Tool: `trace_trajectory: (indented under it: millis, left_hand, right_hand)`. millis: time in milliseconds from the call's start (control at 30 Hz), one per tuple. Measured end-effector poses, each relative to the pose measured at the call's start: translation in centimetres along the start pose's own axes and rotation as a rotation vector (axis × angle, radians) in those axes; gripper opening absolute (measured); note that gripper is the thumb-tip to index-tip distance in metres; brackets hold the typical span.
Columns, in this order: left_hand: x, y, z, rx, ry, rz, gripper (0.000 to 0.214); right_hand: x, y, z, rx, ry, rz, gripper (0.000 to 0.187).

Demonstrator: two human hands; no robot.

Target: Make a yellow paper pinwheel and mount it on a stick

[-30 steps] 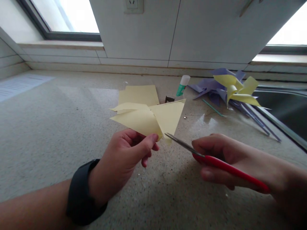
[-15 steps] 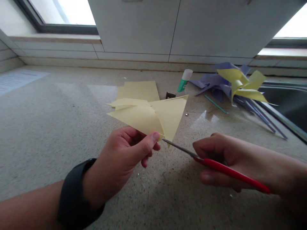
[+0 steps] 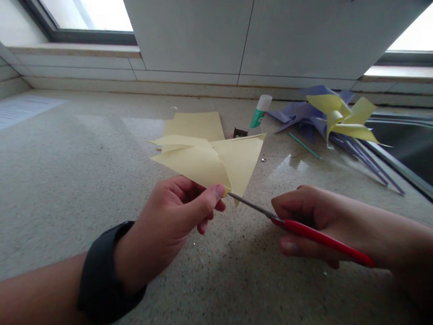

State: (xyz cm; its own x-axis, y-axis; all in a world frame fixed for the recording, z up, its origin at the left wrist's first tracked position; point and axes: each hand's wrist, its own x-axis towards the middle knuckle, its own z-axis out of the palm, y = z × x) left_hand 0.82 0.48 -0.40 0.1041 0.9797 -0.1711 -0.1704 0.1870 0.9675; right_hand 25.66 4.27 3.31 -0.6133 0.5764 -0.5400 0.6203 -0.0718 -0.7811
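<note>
Between thumb and fingers, my left hand pinches the near corner of a yellow paper sheet. Slits run from the sheet's corners toward its middle, and its flaps spread apart. My right hand grips a pair of scissors with red handles. The tip of the scissors touches the paper's near edge, right beside my left thumb. How far the blades are parted cannot be made out. Behind the held sheet lie more yellow paper sheets, partly covered by it.
A glue stick stands at the back beside a small dark sharpener-like object. To the right lie a yellow pinwheel, purple pinwheels and a thin green stick. A sink borders the counter; a printed sheet lies far left.
The scissors tip has shifted slightly up and left, closer to my left thumb at the paper's edge. The view has tilted a little; both grips stay the same.
</note>
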Motion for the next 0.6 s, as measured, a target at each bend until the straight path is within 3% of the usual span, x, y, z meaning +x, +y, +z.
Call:
trace_trajectory:
  millis: [600]
  left_hand:
    - [0.19,0.09,0.1,0.011,-0.001,0.01,0.02]
  right_hand:
    - [0.05,0.35,-0.03,0.075,-0.026,0.039,0.041]
